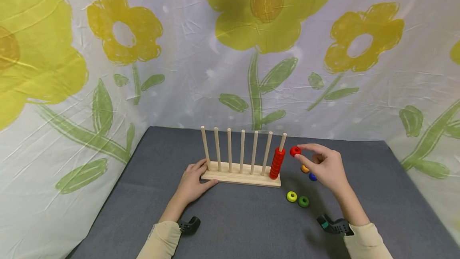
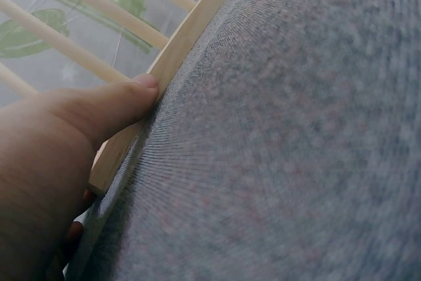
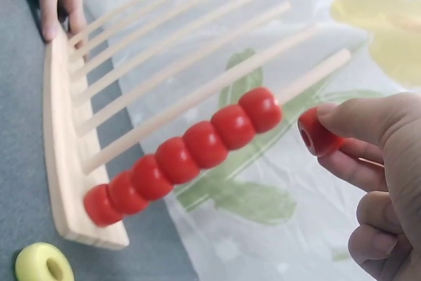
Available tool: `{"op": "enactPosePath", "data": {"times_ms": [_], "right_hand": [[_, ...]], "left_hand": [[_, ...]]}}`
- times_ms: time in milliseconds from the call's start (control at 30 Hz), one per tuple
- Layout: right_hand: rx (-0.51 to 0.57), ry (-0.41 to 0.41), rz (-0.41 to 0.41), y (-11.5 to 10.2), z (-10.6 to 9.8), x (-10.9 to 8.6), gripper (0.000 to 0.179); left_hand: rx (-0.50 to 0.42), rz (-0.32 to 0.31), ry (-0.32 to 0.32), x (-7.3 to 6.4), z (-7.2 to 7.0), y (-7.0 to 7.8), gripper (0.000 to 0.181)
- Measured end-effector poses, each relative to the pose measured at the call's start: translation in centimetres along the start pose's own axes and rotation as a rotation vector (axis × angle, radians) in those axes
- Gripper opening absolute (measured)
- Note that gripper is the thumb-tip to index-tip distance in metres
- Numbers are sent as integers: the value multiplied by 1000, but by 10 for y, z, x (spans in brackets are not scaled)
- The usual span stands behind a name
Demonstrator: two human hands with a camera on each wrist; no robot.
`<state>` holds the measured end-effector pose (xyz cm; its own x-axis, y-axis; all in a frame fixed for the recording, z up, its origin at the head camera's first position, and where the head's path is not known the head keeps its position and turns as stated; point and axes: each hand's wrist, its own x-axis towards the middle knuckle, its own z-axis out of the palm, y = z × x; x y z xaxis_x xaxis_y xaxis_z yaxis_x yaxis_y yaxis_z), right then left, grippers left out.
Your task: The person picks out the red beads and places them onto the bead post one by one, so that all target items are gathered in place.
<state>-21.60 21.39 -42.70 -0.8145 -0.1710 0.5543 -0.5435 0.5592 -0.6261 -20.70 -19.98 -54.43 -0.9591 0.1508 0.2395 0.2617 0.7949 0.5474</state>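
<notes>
A wooden peg rack [image 1: 238,176] with several upright pegs stands on the dark cloth. Around its left end, my left hand [image 1: 192,184] grips the base, thumb [image 2: 135,93] along the front edge and the other fingers behind. Red beads [image 3: 184,160] are stacked on the rightmost peg, whose bare tip [image 3: 322,74] sticks out above them. Between thumb and fingertips, my right hand [image 1: 328,167] pinches another red bead [image 3: 318,131], its hole showing. That bead is off the peg, just to the right of the top of the stack.
A yellow bead [image 1: 292,196] and a green bead [image 1: 303,202] lie in front of the rack's right end. An orange bead [image 1: 305,169] and a blue bead [image 1: 312,176] lie partly behind the right hand. A flowered curtain [image 1: 187,91] hangs behind the table.
</notes>
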Motion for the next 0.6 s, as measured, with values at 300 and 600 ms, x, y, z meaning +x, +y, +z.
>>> {"op": "enactPosePath", "data": {"times_ms": [300,600], "right_hand": [[21,39,-38,-14,-3,10,27],[24,105,-88,-26,-6,20,29]], "left_hand": [[3,-1,-1,0,0,0,77],[10,3,0,0,0,0,76]]}}
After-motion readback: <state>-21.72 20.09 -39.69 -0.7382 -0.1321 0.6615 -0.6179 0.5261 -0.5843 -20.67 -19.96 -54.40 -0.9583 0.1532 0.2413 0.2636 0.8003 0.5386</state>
